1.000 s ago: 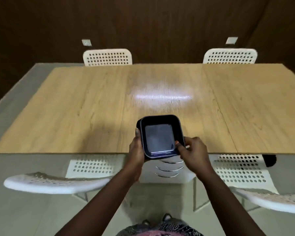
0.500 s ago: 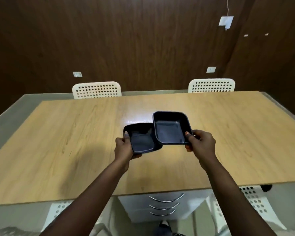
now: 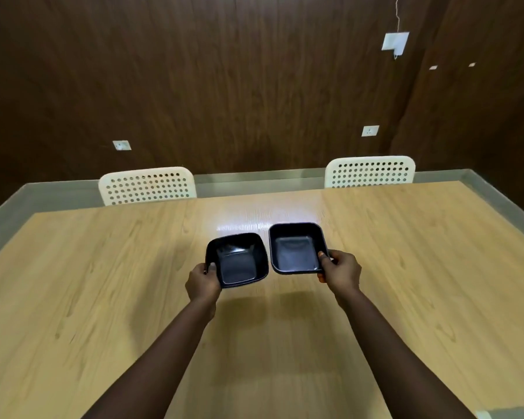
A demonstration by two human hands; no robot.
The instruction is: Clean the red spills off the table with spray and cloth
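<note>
A person's two bare arms reach out over a wooden table [image 3: 103, 282], the left hand [image 3: 202, 282] gripping the near corner of one empty black square tray [image 3: 238, 261] and the right hand [image 3: 341, 272] gripping a second black tray [image 3: 295, 247], the two held just apart above the table's middle. No red spill, spray or cloth shows on the table, so this looks like set-up: the trays likely need setting down before any cleaning starts.

Table [image 3: 103, 297]: near edge, left and right ends cut off by frame.
Chairs [image 3: 147, 186]: backrests only — seats hidden behind table.
</note>
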